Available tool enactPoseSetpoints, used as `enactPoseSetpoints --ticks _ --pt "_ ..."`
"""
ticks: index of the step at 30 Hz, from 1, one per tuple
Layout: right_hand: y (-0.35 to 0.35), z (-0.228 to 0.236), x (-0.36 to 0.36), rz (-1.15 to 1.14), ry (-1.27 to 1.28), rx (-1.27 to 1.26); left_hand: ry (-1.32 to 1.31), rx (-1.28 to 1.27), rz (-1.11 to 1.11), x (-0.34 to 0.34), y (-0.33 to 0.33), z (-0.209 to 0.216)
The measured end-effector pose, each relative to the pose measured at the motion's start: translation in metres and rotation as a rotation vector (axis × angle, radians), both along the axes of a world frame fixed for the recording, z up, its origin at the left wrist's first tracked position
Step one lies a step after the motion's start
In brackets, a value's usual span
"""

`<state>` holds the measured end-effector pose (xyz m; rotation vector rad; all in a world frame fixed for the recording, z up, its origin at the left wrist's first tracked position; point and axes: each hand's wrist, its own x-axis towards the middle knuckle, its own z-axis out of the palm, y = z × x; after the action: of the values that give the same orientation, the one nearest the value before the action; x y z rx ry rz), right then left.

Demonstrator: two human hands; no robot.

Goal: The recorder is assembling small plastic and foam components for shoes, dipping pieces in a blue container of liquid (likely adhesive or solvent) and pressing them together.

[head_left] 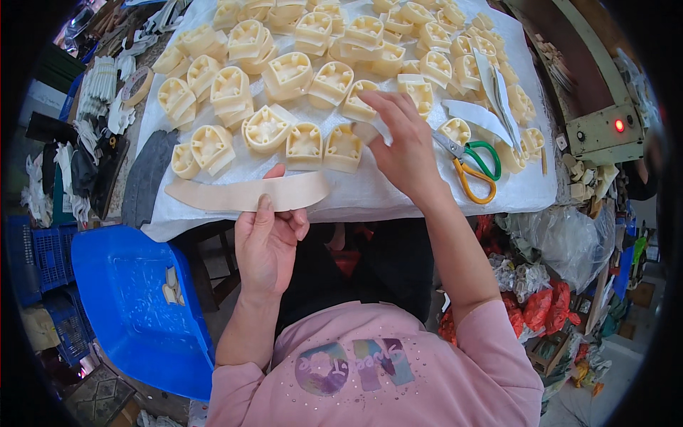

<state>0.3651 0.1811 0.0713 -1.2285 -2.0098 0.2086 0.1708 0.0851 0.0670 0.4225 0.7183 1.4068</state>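
Observation:
My left hand (267, 242) pinches a long, curved beige strip (235, 193) between thumb and fingers, just off the table's near edge. The strip is smooth, leather-like and held roughly level. My right hand (404, 139) is bent over the front rows of cream plastic shoe heels (212, 146). At its thumb and fingertips shows a small, blurred brownish-beige piece (366, 133), too unclear to name. One heel (343, 147) stands just left of these fingertips. The heels lie with their hollow, pegged faces up.
A white cloth (398, 206) covers the table. Scissors (474, 167) with green and yellow handles lie right of my right hand, beside white curved sheets (484, 117). A blue tub (135, 313) stands at lower left. A machine with a red light (619, 126) is at right.

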Motion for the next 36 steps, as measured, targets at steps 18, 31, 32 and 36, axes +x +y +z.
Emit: enactPoseSetpoints --ticks 18,31,32,36 --pt "-0.004 0.021 0.006 0.072 1.008 -0.490 -0.014 0.082 -0.048 -0.006 -0.003 -0.012" --pt "-0.093 0.011 -0.016 0.337 0.572 0.118 0.144 0.189 -0.109 0.026 -0.016 0.010" --pt "-0.093 0.009 -0.016 0.347 0.531 0.168 0.147 0.180 -0.111 0.029 -0.018 0.013" --pt "-0.094 0.010 -0.017 0.305 0.515 0.235 0.190 0.191 -0.126 0.030 -0.020 0.018"
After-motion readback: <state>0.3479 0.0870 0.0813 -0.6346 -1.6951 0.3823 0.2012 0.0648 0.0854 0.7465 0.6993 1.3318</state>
